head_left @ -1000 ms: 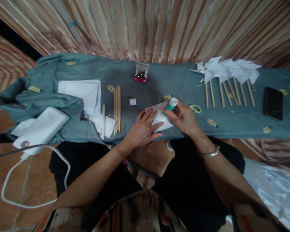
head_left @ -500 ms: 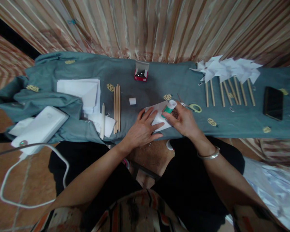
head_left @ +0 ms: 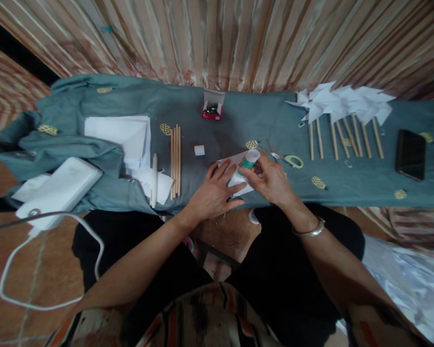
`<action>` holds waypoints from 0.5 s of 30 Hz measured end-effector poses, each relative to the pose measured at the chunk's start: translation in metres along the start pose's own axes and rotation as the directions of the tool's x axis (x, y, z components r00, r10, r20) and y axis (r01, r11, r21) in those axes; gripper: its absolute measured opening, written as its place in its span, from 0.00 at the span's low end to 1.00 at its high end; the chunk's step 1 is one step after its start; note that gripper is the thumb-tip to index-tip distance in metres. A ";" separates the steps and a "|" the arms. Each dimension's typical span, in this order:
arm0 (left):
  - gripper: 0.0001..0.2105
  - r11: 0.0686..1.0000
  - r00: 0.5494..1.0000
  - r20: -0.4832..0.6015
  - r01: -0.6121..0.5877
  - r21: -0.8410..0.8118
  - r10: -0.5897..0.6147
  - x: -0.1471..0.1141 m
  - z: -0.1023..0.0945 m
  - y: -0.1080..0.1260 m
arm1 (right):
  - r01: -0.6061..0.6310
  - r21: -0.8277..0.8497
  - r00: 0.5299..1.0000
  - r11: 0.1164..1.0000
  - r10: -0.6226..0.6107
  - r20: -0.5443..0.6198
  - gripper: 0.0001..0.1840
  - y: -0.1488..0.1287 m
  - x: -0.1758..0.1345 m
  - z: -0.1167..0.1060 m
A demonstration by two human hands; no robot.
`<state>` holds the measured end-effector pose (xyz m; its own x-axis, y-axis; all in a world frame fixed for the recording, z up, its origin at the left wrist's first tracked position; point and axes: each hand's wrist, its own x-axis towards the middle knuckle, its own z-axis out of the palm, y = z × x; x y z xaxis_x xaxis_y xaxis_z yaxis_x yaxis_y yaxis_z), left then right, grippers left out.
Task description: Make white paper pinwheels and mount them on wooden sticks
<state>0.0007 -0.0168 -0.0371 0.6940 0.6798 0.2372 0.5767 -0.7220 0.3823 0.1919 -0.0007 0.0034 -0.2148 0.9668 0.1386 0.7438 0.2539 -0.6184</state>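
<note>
My left hand (head_left: 215, 192) lies with its fingers spread on a piece of white paper (head_left: 246, 189) near the table's front edge, pressing it flat. In my right hand (head_left: 271, 176) is a green and white glue stick (head_left: 248, 163), tilted, its lower end down at the paper. The glue stick's tip is hidden. A small white cap (head_left: 199, 150) stands on the cloth left of the paper. Just beyond my right hand lie scissors (head_left: 292, 161) with light green handles, partly covered by the fingers.
Left are wooden sticks (head_left: 175, 161), a white pen-like tool (head_left: 154, 180), stacked paper (head_left: 115, 130) and a white power bank (head_left: 60, 193) with a cable. A red box (head_left: 212, 112) of small dark pieces stands behind. Paper pinwheels (head_left: 342, 103) on sticks and a phone (head_left: 411, 154) lie right.
My right hand has moved slightly left with the glue stick, across the paper. More of the scissors shows now. My left hand stays in place on the paper.
</note>
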 end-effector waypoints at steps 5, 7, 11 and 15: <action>0.22 1.000 1.000 0.015 0.010 -0.009 -0.010 0.001 -0.001 0.001 | 0.025 0.000 0.999 1.000 -0.025 -0.023 0.18 0.000 0.002 0.002; 0.22 1.000 1.000 0.019 0.010 -0.012 -0.010 0.001 -0.002 0.001 | 0.026 0.003 0.999 1.000 -0.026 -0.022 0.17 0.000 0.003 0.002; 0.22 1.000 1.000 0.016 0.012 -0.020 -0.011 0.001 -0.003 0.002 | 0.029 0.000 0.999 1.000 -0.029 -0.021 0.16 0.001 0.006 0.001; 0.21 1.000 0.999 0.026 0.022 -0.008 -0.022 0.000 -0.003 0.002 | 0.015 0.000 0.999 1.000 -0.015 -0.032 0.17 0.003 0.008 0.000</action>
<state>0.0007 -0.0176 -0.0334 0.6920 0.6919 0.2059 0.5884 -0.7059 0.3944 0.1921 0.0073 0.0024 -0.2053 0.9634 0.1724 0.7404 0.2681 -0.6163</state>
